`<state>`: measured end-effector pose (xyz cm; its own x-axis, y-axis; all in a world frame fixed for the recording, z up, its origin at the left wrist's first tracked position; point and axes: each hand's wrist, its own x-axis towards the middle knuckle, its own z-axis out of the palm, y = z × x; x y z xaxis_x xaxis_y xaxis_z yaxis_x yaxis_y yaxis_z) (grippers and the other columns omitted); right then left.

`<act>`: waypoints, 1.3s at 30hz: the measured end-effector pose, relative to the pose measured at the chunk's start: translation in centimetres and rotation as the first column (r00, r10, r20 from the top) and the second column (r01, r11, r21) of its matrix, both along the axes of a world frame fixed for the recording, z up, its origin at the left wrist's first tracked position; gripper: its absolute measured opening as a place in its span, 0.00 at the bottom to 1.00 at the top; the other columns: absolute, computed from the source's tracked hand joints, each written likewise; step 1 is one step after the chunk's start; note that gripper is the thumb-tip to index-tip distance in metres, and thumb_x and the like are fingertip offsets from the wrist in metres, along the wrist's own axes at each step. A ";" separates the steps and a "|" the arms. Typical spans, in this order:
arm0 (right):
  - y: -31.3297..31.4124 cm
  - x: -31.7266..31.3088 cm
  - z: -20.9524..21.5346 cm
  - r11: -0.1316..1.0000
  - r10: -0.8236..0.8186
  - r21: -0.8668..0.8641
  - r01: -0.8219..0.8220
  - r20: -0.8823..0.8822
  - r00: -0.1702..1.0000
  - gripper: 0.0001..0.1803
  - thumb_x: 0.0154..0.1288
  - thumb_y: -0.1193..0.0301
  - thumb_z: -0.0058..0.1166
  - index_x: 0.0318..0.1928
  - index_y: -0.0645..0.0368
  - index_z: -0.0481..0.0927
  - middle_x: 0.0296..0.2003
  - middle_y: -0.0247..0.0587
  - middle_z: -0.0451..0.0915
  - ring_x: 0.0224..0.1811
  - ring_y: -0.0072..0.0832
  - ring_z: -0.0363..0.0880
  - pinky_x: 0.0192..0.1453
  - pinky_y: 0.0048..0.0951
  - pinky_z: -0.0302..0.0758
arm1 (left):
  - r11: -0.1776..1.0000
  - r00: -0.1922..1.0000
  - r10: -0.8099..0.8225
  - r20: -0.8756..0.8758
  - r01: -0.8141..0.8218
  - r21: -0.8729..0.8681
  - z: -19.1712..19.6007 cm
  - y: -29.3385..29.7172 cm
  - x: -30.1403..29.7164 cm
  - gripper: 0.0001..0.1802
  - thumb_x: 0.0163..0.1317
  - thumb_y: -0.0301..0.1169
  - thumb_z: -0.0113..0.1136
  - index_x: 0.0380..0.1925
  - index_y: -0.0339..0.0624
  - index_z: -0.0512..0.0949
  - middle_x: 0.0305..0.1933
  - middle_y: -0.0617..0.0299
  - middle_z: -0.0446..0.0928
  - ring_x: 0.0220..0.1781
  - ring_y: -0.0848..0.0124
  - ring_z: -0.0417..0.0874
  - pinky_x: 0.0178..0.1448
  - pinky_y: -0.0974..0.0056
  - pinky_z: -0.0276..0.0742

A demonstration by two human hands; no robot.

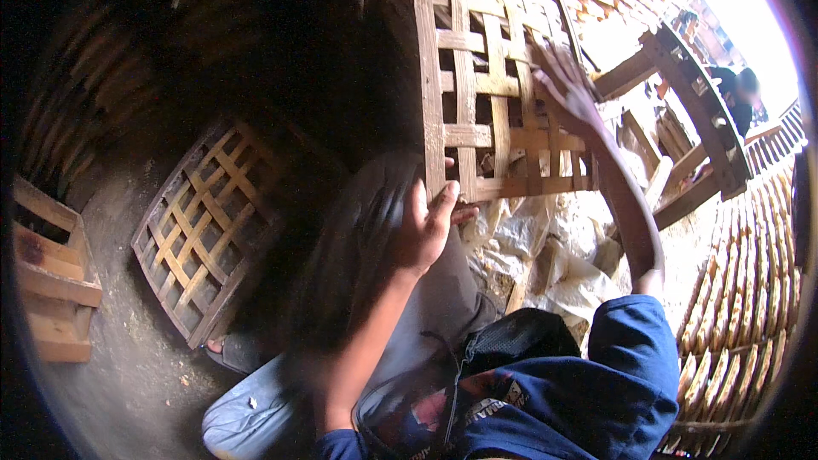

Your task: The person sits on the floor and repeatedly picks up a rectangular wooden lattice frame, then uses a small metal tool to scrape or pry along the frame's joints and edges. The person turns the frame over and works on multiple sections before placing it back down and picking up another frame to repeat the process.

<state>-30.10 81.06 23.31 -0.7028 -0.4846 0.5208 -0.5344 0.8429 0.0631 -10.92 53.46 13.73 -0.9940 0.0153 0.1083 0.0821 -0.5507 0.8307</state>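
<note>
A woven lattice panel of flat wooden strips (pixel 460 132), set in a wooden frame, stands tilted in front of me above my knees. At its lower left corner my left hand (pixel 430 226) grips the frame, the thumb on the near side and fingers partly hidden. My right hand (pixel 569 89) lies against the panel near its right edge, fingers stretched out and apart, somewhat blurred. A second lattice panel (pixel 209 213) of the same kind leans at the left by my foot.
Wooden blocks or a stepped wooden piece (pixel 55 277) sit at the far left. Crumpled plastic sheeting (pixel 584 277) lies beyond my lap. A dark wooden frame with round fittings (pixel 703 102) stands at the right, near ribbed slatted walls (pixel 741 281). Another person (pixel 740 95) is in the bright background.
</note>
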 end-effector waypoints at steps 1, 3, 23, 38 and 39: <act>-1.1 -1.4 0.4 0.991 -0.066 -0.117 0.065 -0.004 0.998 0.39 0.76 0.48 0.47 0.79 0.43 0.50 0.79 0.54 0.46 0.81 0.48 0.46 0.83 0.53 0.43 | 0.988 0.997 0.041 -0.062 -0.050 -0.146 -1.2 -0.9 -0.1 0.22 0.76 0.31 0.50 0.66 0.39 0.62 0.66 0.56 0.68 0.60 0.65 0.79 0.52 0.60 0.89; -5.1 -1.6 2.8 0.864 -0.253 -0.415 0.283 0.129 0.959 0.43 0.75 0.49 0.48 0.79 0.54 0.48 0.78 0.62 0.46 0.81 0.49 0.45 0.83 0.50 0.43 | 0.963 0.992 0.065 -0.111 -0.091 -0.255 -1.9 -1.8 -0.1 0.22 0.76 0.31 0.50 0.66 0.40 0.62 0.65 0.56 0.68 0.59 0.65 0.79 0.52 0.60 0.89; -13.5 -0.3 3.9 0.949 0.238 -0.166 -0.268 -0.178 0.955 0.22 0.63 0.67 0.64 0.59 0.48 0.83 0.68 0.41 0.69 0.71 0.43 0.65 0.75 0.44 0.62 | 0.994 0.997 0.027 -0.076 -0.035 -0.103 -2.1 -0.9 -0.2 0.22 0.73 0.45 0.58 0.58 0.42 0.73 0.52 0.61 0.76 0.57 0.68 0.76 0.65 0.61 0.69; -16.3 1.1 2.5 0.852 0.274 -0.393 -0.345 -0.225 0.935 0.13 0.55 0.75 0.69 0.42 0.47 0.91 0.55 0.31 0.82 0.59 0.34 0.75 0.64 0.33 0.75 | 0.916 0.966 0.097 -0.240 -0.181 -0.359 -2.3 -1.3 -0.2 0.18 0.74 0.37 0.56 0.58 0.38 0.73 0.54 0.57 0.78 0.58 0.65 0.77 0.64 0.59 0.70; -16.1 0.8 2.5 0.845 0.279 -0.405 -0.349 -0.223 0.934 0.13 0.55 0.74 0.69 0.42 0.47 0.92 0.55 0.30 0.83 0.58 0.34 0.75 0.64 0.33 0.75 | 0.909 0.963 0.104 -0.249 -0.193 -0.370 -2.2 -1.2 -0.2 0.18 0.74 0.38 0.55 0.58 0.38 0.73 0.55 0.57 0.78 0.58 0.65 0.77 0.63 0.59 0.70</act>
